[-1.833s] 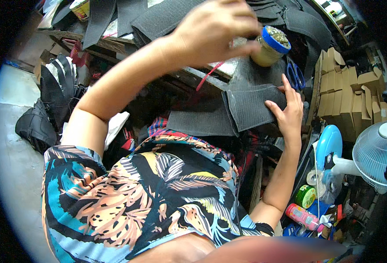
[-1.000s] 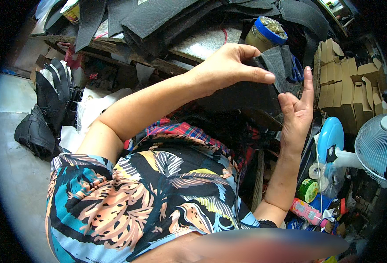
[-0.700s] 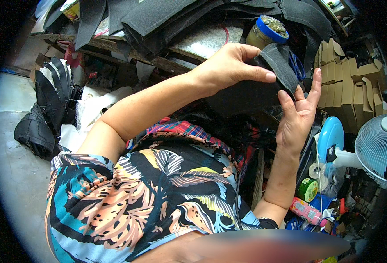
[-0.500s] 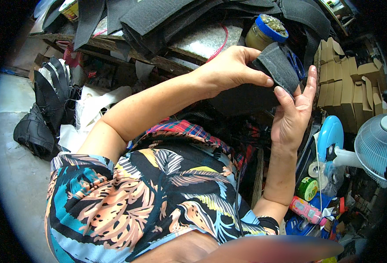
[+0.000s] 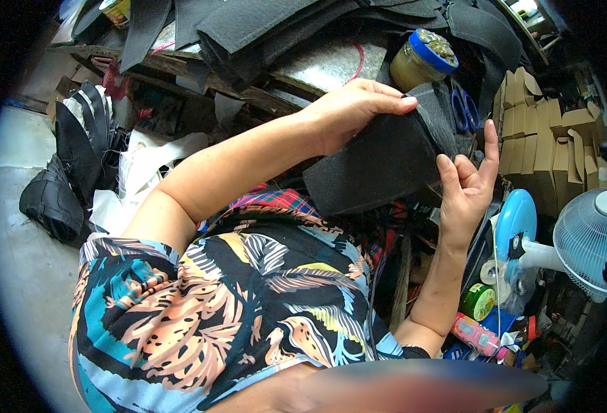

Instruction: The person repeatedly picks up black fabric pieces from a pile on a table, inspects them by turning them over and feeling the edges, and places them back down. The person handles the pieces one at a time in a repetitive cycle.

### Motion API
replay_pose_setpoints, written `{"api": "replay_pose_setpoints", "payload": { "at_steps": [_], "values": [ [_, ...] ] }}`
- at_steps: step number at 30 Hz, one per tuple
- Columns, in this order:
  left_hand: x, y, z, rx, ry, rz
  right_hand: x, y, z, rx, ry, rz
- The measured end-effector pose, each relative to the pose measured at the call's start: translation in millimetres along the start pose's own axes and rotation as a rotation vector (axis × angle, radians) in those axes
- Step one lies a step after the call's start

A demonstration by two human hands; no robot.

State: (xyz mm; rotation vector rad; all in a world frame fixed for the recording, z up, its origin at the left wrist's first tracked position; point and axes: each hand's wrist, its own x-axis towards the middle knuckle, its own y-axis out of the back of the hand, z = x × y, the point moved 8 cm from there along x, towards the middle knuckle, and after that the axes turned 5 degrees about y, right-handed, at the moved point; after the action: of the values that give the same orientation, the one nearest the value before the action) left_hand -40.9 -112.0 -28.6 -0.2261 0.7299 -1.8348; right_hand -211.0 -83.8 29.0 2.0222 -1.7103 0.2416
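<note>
A black fabric piece [image 5: 372,168] is stretched between my hands, its broad flat part hanging below my left wrist and its dark grey edge folded over. My left hand [image 5: 362,107] grips the upper edge with the thumb on top; its fingers are partly hidden behind the cloth. At the lower right corner, my right hand [image 5: 470,186] pinches the fabric between thumb and curled fingers, one finger pointing up. Just beyond the cloth are blue-handled scissors [image 5: 464,110] and a jar with a blue rim [image 5: 424,60].
Dark fabric strips [image 5: 269,27] lie piled on the worktable [image 5: 320,67] ahead. Small cardboard boxes [image 5: 537,141] stand stacked at the right, above a white and blue fan [image 5: 584,234]. Bundled black pieces [image 5: 76,144] and white cloth [image 5: 148,168] sit at the left.
The black piece has been turned and spread, so its broad face now shows below my left hand. My left thumb has moved up along the edge, and my right hand sits slightly lower.
</note>
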Motion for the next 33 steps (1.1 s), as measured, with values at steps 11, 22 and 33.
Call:
{"api": "replay_pose_setpoints", "payload": {
  "at_steps": [11,22,33],
  "values": [
    [1,-1,-3,0.101,-0.100,-0.070,-19,-1,-4,-0.003,0.147,-0.097],
    [-21,-4,23,0.954,-0.413,-0.002,-36,8,-16,0.058,0.095,0.032],
    [-29,-25,7,0.256,-0.105,-0.104,-17,-15,-16,0.227,0.054,0.045]
  ]
}}
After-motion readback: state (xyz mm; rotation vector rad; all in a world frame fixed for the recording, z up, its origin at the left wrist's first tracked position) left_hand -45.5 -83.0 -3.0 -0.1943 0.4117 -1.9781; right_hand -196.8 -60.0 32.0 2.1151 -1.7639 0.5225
